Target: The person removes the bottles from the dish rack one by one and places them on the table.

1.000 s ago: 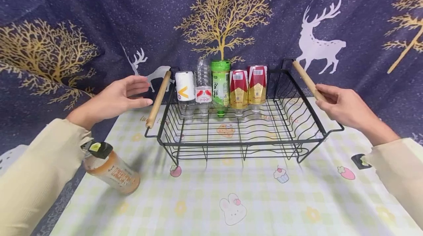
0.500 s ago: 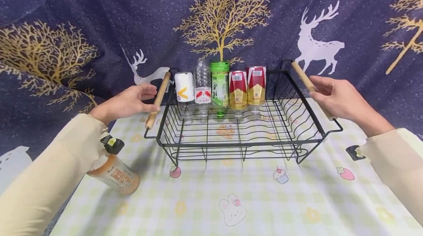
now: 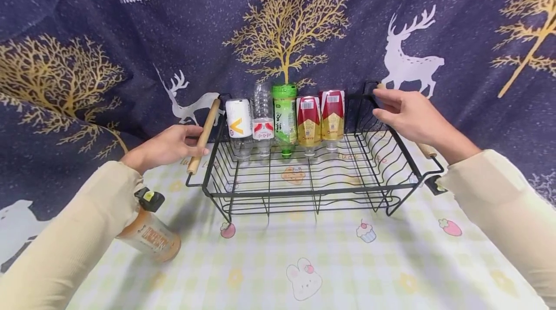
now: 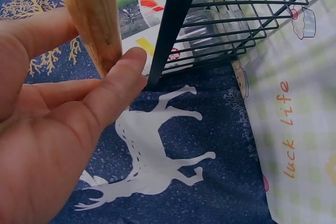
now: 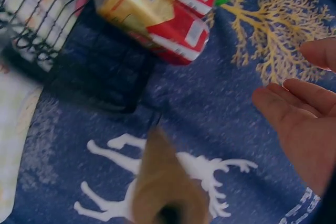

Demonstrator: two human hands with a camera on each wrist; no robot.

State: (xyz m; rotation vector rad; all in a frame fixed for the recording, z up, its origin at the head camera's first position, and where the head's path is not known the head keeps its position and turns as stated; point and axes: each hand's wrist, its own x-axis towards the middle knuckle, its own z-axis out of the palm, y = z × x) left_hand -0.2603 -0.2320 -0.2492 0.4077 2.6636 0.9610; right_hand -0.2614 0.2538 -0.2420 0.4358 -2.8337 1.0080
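Observation:
A black wire rack with wooden side handles stands on the table. My left hand pinches the left wooden handle between thumb and fingers, which the left wrist view shows closely. Apart from the right wooden handle, my right hand hovers over the rack's right side, fingers extended and nothing held. Upside down along the rack's back stand a white-labelled bottle, a clear bottle, a green bottle and two red-and-gold bottles.
An orange-labelled bottle stands tilted in view at the left, partly hidden by the left sleeve and wrist camera. A checked cloth covers the table. Behind the rack hangs a dark blue cloth with trees and deer.
My left hand has moved right and taken hold of the left handle. My right hand has left the right handle, moving up and to the left. The bottles stay in the rack.

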